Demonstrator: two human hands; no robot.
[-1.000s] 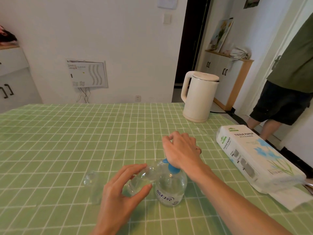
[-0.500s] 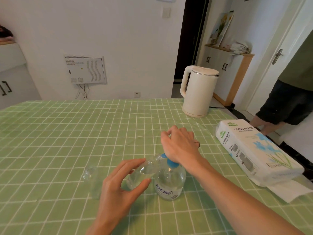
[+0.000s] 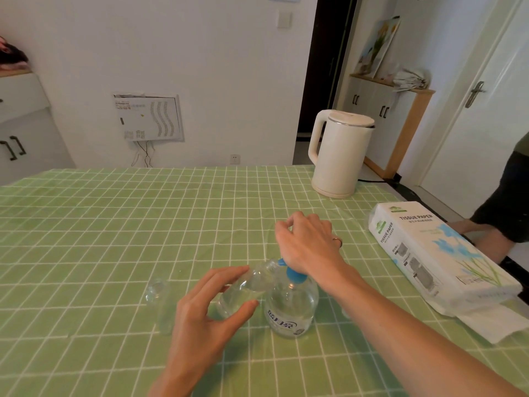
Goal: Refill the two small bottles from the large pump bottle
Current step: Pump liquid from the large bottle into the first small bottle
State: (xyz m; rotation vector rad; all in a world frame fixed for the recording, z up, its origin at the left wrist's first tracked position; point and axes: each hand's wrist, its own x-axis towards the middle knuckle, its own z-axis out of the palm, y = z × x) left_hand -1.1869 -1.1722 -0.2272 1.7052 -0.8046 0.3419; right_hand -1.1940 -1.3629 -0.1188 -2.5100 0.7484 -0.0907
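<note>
Left hand (image 3: 206, 316) around clear, tilted small bottle (image 3: 243, 292) at blue pump (image 3: 292, 275)

The right hand (image 3: 309, 245) rests palm-down on the blue head of the large pump bottle (image 3: 290, 310). Just left of it, the left hand (image 3: 200, 316) holds a tilted small bottle (image 3: 243, 293) at its nozzle. An upright small bottle (image 3: 160, 305) stands farther left.

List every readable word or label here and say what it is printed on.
"TISSUE PAPER": on the tissue pack, top face and side.
Its smaller print: too small to read.
Blue label on the large pump bottle: too blurred to read.
Print on the wall panel: too small to read.
</note>
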